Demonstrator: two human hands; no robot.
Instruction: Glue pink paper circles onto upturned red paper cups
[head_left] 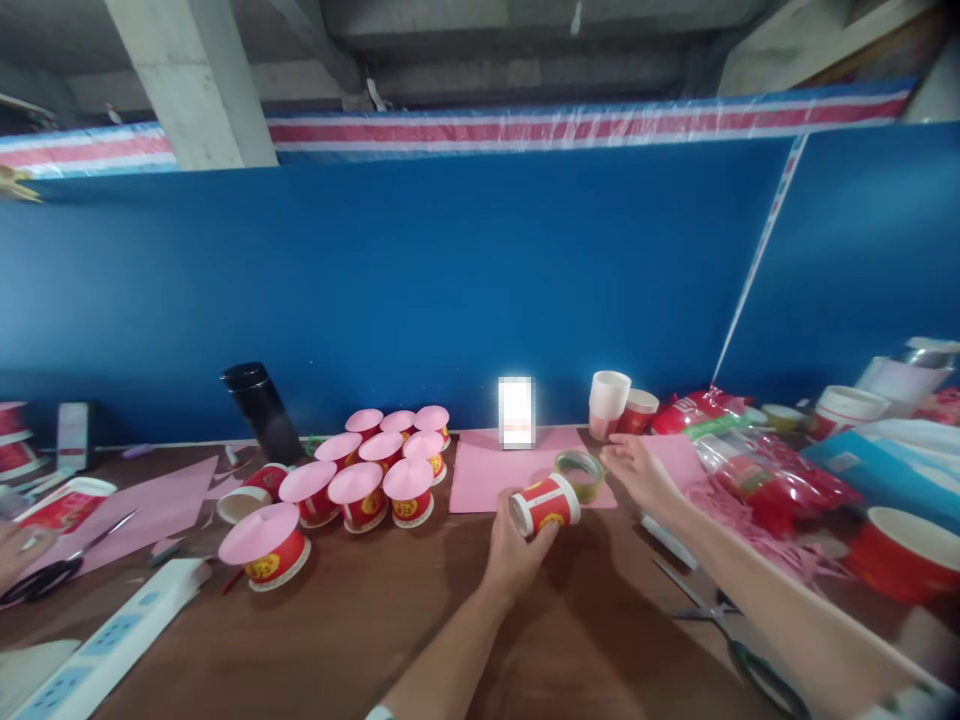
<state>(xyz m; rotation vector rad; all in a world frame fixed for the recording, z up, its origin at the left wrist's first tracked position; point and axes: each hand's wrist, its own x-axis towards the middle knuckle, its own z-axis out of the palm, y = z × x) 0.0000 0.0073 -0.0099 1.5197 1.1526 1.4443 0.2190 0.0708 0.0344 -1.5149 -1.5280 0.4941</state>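
Observation:
My left hand [516,545] is wrapped round a red paper cup [553,505] with a yellow emblem, tilted on its side above the table. My right hand [634,468] reaches forward with its fingers stretched out and nothing visible in them. It is just in front of a stack of white paper cups [606,408] and a red cup [637,412]. A roll of green tape [579,472] stands between my hands on pink paper [480,470]. To the left, several red cups with pink conical paper tops [356,484] stand in rows.
Scissors [709,615] lie under my right forearm, near pink paper strips [784,530] and red plastic packs [780,470]. A power strip [112,635], a black bottle [262,410] and another person's hand [22,550] by scissors are left. A blue partition [420,280] stands behind.

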